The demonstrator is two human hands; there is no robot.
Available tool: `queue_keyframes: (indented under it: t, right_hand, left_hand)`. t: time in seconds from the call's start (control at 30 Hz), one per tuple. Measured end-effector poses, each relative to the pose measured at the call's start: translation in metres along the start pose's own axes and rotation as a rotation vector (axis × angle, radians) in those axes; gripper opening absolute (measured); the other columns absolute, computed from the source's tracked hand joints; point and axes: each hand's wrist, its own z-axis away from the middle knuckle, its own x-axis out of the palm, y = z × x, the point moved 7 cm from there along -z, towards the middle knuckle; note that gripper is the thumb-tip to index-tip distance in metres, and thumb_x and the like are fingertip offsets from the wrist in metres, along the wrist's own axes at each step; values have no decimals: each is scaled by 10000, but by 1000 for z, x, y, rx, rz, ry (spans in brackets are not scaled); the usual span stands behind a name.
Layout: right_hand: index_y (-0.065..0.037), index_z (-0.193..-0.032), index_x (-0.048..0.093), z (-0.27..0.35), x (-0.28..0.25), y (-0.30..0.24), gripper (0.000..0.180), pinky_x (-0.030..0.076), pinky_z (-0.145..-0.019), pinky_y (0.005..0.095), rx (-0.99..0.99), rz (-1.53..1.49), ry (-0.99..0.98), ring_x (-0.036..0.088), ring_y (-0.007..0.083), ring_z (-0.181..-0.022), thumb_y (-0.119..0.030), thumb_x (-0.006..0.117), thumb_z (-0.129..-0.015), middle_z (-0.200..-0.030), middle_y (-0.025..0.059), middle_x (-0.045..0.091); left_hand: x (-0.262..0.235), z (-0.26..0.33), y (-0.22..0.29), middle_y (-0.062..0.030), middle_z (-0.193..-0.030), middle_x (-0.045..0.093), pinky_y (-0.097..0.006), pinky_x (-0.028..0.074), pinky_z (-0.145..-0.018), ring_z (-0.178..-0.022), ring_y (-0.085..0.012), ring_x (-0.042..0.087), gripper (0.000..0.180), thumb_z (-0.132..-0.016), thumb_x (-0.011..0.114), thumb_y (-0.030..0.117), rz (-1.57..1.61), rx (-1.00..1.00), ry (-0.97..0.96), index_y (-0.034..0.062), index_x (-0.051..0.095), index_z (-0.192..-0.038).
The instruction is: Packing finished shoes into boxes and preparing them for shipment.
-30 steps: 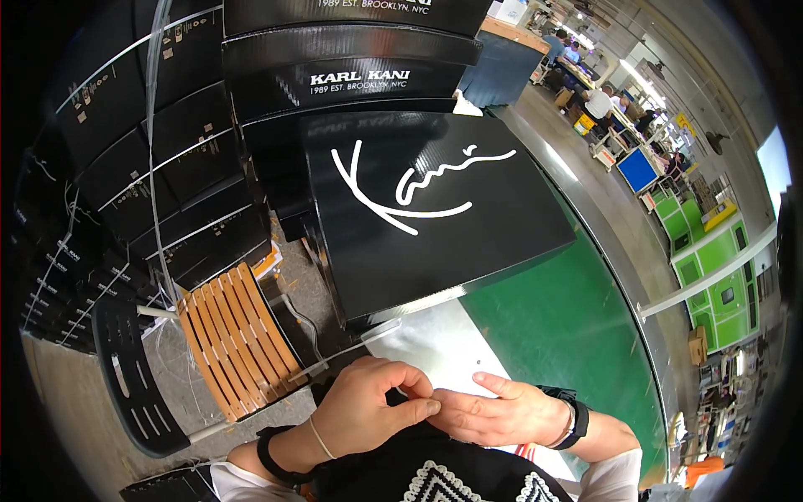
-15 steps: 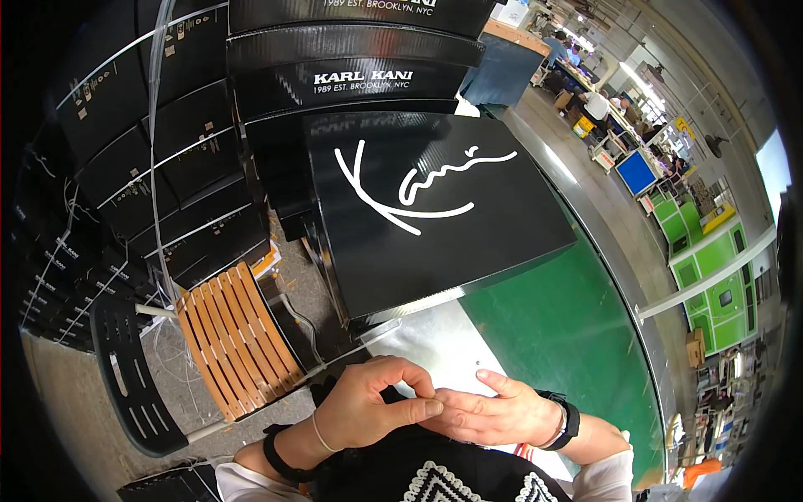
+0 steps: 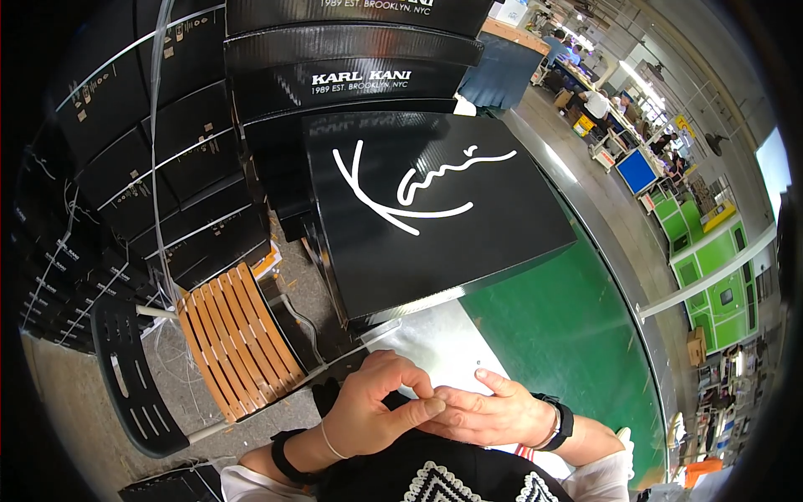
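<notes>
Slatted chair (image 3: pixel 238 343) flanks a worker whose left hand (image 3: pixel 376 406) curls thumb and forefinger toward the other's fingertips; whether anything is pinched there cannot be told. Ahead, a flat black box (image 3: pixel 443 268) lies beyond both hands, untouched. The right hand (image 3: pixel 493 416), thumb raised apart, extends its fingers above a green tabletop's (image 3: pixel 569 335) near side. Such close fingertip work likely favors light pressure and steady wrists.

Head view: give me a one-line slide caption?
Left hand and right hand meet at the fingertips before a black box, with a slatted chair off to the left.
</notes>
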Motion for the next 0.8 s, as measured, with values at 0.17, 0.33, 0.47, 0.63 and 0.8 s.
queue_keyframes:
  t: [0.17,0.33,0.47,0.63,0.8]
  right_hand:
    - [-298,-1100,581,-5,-2,1,285,110,-1104,460,14,-6,20,392,88,-1241,-213,495,-841,-1176,-101,496]
    - [-293,-1113,579,-5,-3,2,300,93,-1104,462,29,5,14,392,84,-1236,-217,496,-835,-1187,-108,496]
    - [-262,-1163,560,-6,-4,1,337,97,-1102,463,2,36,15,383,75,-1241,-218,483,-838,-1220,-92,490]
    - [-230,-1185,551,-6,-3,-1,355,115,-1099,462,-20,32,-24,382,64,-1241,-219,475,-838,-1242,-79,483]
    - [-230,-1158,571,-6,-1,-2,345,134,-1095,457,-14,28,-13,384,52,-1232,-225,482,-824,-1252,-72,480]
  left_hand:
    - [1,1,12,35,-697,564,-322,355,-788,-630,-136,517,140,-773,675,149,-102,137,72,91,548,-759]
    - [1,6,11,24,-743,591,-313,386,-837,-703,-111,561,111,-797,654,132,-88,107,64,60,571,-816]
    - [5,10,-15,-60,-904,635,-210,457,-780,-883,-97,576,209,-837,607,79,447,-306,-58,-18,603,-1022]
    - [8,16,-26,-71,-913,635,-203,459,-771,-860,-99,578,179,-833,580,38,664,-559,-60,-41,613,-990]
    - [7,15,-29,-63,-889,632,-200,457,-759,-838,-88,571,170,-825,579,39,655,-572,-65,-43,614,-970]
